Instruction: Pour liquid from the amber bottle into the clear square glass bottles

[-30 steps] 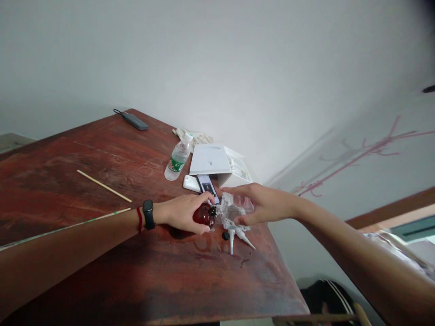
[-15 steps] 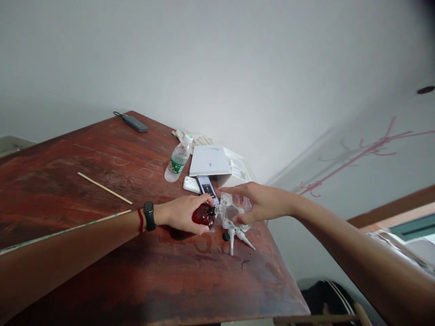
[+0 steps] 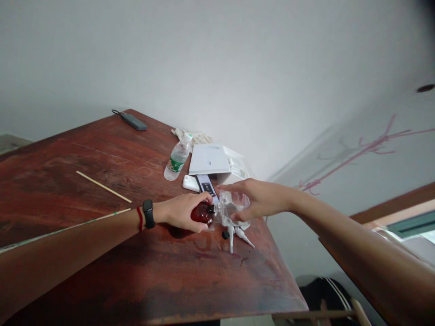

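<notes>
My left hand point(image 3: 183, 212) is wrapped round a reddish-brown bottle point(image 3: 201, 213). The bottle is tilted, its dark neck pointing right. My right hand point(image 3: 253, 199) grips a clear plastic bottle point(image 3: 234, 207), thumb on the near side and fingers on the far side. This one is tilted as well, and its neck meets the neck of the brown bottle; whether liquid passes between them I cannot tell. Just below my right hand lie white nozzle tops point(image 3: 238, 236) and a small black cap point(image 3: 225, 235) on the wooden table point(image 3: 176, 280).
Behind my hands are a phone point(image 3: 206, 188), a white case point(image 3: 190, 183), a white box point(image 3: 210, 159) and a labelled water bottle point(image 3: 178, 158). A thin stick point(image 3: 103, 186) lies to the left, and a grey device point(image 3: 133, 122) at the far corner. Wet patches mark the tabletop.
Both hands keep their grip, with the bottles still neck to neck. The whole view has shifted slightly; nothing else has visibly moved.
</notes>
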The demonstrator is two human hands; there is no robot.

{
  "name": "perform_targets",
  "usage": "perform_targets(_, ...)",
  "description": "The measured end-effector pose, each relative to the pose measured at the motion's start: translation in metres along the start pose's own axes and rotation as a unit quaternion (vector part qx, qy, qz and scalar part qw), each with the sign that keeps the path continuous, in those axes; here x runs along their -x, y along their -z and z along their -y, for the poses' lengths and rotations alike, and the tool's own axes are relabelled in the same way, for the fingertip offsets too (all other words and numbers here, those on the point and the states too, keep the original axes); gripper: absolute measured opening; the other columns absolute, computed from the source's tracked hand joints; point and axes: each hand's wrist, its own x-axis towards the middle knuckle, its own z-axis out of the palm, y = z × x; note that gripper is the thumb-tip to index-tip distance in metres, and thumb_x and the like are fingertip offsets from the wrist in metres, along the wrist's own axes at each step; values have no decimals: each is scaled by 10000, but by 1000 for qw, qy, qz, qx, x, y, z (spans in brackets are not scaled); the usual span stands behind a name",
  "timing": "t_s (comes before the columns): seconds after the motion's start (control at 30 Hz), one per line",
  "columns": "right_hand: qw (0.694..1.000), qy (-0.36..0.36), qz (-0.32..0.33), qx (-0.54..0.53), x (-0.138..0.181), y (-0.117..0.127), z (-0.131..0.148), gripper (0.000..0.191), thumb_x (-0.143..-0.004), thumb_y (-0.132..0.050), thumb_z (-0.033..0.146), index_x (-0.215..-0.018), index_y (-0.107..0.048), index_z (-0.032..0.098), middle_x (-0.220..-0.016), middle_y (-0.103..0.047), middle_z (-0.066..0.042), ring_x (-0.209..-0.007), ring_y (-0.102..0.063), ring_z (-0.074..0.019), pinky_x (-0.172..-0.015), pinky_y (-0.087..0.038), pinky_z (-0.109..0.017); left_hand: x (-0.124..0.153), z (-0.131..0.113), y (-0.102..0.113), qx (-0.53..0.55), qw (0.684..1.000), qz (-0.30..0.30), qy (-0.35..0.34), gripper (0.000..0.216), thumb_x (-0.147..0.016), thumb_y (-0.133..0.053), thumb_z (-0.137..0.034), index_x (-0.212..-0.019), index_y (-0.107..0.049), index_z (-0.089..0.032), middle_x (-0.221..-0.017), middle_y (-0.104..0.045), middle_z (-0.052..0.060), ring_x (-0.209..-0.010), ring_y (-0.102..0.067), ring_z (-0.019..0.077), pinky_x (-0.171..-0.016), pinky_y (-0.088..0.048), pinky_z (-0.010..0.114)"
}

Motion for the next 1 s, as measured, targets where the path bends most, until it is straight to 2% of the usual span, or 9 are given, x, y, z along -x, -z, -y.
perform_targets(0.23,1000,-7,0,9,-1,1,-1,794,-800,-816,446,-1523,-613,186,-990,-820,-67,-806,-718,-238,-726,-557,-341,1,1,0,2,1000,-3,-4,651,-770,-803,-410,-1315,-521,-195,-1267,-730,129,-1103,-727,329,-964,-557,398)
perform_targets(0.4,1000,-3,-12,-19,-2,2,0,821,-764,-829,383,-1538,-615,214,-1079,-837,-73,-858,-735,-265,-790,-576,-361,1,0,-1,6,1000,-6,-1,642,-774,-794,-421,-1310,-523,-194,-1241,-735,122,-1079,-729,329,-955,-554,407)
perform_targets(0.57,1000,5,-14,2,-2,2,0,813,-770,-826,395,-1532,-617,203,-1005,-831,-65,-794,-717,-235,-721,-561,-336,1,0,-1,13,1000,-5,3,626,-779,-784,-432,-1296,-522,-196,-1237,-728,119,-1073,-726,330,-949,-550,414)
perform_targets(0.73,999,-23,6,32,-3,3,1,857,-798,-816,442,-1565,-568,152,-938,-806,-73,-793,-709,-240,-705,-545,-336,2,1,-2,17,1000,-13,-3,634,-780,-789,-441,-1298,-519,-193,-1256,-720,125,-1104,-718,332,-967,-544,419)
perform_targets(1.0,999,-24,10,25,-4,4,3,824,-804,-812,436,-1545,-585,157,-1033,-802,-91,-826,-702,-241,-760,-540,-351,2,7,-6,18,999,-28,-12,645,-778,-794,-441,-1312,-524,-203,-1274,-721,126,-1124,-718,339,-991,-548,434)
